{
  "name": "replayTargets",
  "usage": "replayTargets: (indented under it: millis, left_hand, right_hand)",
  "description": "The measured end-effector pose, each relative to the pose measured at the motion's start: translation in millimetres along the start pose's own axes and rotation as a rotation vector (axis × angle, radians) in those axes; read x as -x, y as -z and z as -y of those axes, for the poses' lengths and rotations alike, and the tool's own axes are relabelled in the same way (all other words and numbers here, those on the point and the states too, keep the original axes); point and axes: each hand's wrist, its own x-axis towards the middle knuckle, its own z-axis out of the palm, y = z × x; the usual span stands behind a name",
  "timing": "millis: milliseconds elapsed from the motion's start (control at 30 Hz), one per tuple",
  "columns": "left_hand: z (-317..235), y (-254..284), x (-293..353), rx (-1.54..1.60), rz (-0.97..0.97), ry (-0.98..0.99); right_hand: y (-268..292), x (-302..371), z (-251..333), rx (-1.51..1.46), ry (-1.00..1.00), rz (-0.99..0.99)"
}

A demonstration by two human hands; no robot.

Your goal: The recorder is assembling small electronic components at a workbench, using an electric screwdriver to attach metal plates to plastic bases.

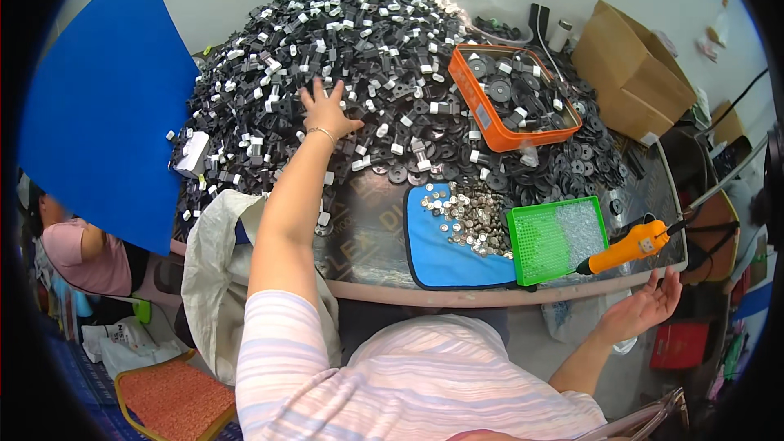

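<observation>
My left hand (328, 111) reaches out over a large heap of black plastic parts with white pieces (367, 57). Its fingers are spread, and nothing shows in it. Palm up near the table's right front edge, my right hand (645, 307) is empty with its fingers loosely apart. Just above it lies an orange power screwdriver (627, 248), its dark tip at the corner of a green tray (512, 233) with small clear pieces inside. Left of that tray, small round metal parts (478, 216) are scattered on a blue mat (433, 265).
An orange-rimmed bin (514, 143) holding black discs stands at the heap's right. Behind it are a cardboard box (625, 65) and a bottle (560, 35). A blue panel (106, 106) rises at left; another person (86, 253) sits beyond. A white sack (216, 278) hangs at the front edge.
</observation>
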Motion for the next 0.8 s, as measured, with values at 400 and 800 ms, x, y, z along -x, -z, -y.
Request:
replayTargets:
  millis: [400, 800]
  left_hand:
    - [-25.9, -33.5, -9.9, 0.033, 0.012, -0.044]
    - [-5.6, -35.3, -19.4, 0.04, -0.122, -0.169]
  right_hand:
    - [-20.6, 27.7, 6.3, 0.042, 0.126, 0.273]
    - [-36.3, 42.9, 6.1, -0.092, 0.059, 0.461]
